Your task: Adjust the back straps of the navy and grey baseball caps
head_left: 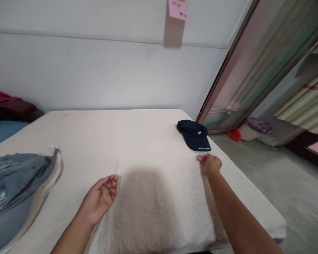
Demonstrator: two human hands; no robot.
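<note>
A light brown textured cloth (148, 208) lies spread over the cream-covered surface in front of me, with a shadow across its middle. Beside its left edge is my left hand (102, 197), palm turned up, fingers loosely curved and nothing visible in them. My right hand (210, 164) is near the cloth's far right corner, fingers pointing left and slightly apart; I see nothing held. Just beyond those fingers sits a navy blue cap (194, 134) with small white lettering on its brim. At far left rests a grey cap (13, 183) with white script, on a pale drawstring bag (51, 180).
A white wall (108, 74) with a pink note (178, 8) stands behind the cream surface (95, 134). Dark red and pink items (10, 106) lie at far left. On the right are a sliding glass door (243, 70), concrete floor (294, 197) and bags (250, 130).
</note>
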